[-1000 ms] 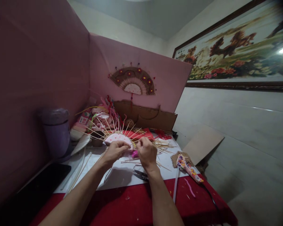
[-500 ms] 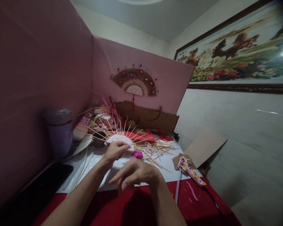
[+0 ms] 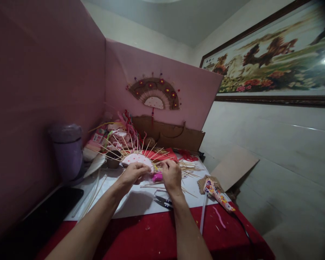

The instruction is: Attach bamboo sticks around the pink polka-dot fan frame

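The left hand (image 3: 134,173) clamps thumb and fingers on the right end of a half-round, pink-dotted white fan base (image 3: 137,159), from which thin pale wooden sticks (image 3: 126,143) radiate, over a flat white sheet (image 3: 188,200). The right hand (image 3: 172,176), just beside it, is curled; whether it grips anything cannot be told.

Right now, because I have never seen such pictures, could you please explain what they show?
There is no machine: these are a person's bare hands, and one camera on the head takes every picture, looking forward and down.

The left hand holds a dotted half-round piece with thin sticks spreading from it. The right hand is closed near its right end; whether it grips anything is unclear.

A white sheet lies over red cloth, with a dark scissors-like tool and a flower-patterned, corded tool.
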Action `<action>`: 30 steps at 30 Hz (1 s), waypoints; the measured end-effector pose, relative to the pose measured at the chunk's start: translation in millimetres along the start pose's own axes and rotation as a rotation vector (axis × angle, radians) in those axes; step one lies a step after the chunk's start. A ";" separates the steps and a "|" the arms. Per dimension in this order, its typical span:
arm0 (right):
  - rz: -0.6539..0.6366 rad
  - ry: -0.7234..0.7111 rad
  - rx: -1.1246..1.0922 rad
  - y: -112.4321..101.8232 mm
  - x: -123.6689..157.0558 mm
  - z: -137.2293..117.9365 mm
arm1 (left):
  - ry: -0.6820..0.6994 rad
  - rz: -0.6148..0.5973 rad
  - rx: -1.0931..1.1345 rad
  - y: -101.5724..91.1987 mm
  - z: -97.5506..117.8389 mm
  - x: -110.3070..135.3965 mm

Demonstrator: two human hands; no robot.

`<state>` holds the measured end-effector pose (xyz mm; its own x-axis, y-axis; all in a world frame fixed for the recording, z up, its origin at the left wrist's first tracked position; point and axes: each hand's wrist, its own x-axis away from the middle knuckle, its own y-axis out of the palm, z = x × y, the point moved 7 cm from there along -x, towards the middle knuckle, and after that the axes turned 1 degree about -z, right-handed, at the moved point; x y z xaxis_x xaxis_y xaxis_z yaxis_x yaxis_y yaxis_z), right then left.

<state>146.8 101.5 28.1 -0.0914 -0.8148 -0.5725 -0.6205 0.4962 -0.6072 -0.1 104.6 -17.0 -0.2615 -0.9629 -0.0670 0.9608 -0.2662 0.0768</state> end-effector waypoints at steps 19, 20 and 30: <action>0.217 0.416 0.340 -32.0 -2.0 42.4 | -0.079 0.127 -0.023 -16.9 2.8 0.2; 0.227 0.417 0.346 -32.4 -2.3 43.8 | -0.076 0.129 -0.033 -17.3 3.0 0.2; 0.134 -0.006 0.178 -17.0 -1.6 5.5 | -0.008 0.142 -0.139 -19.1 6.5 0.1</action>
<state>161.8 96.0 36.3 -0.1586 -0.7364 -0.6577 -0.4560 0.6455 -0.6127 -19.1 109.3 -12.0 -0.1230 -0.9907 -0.0577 0.9914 -0.1199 -0.0532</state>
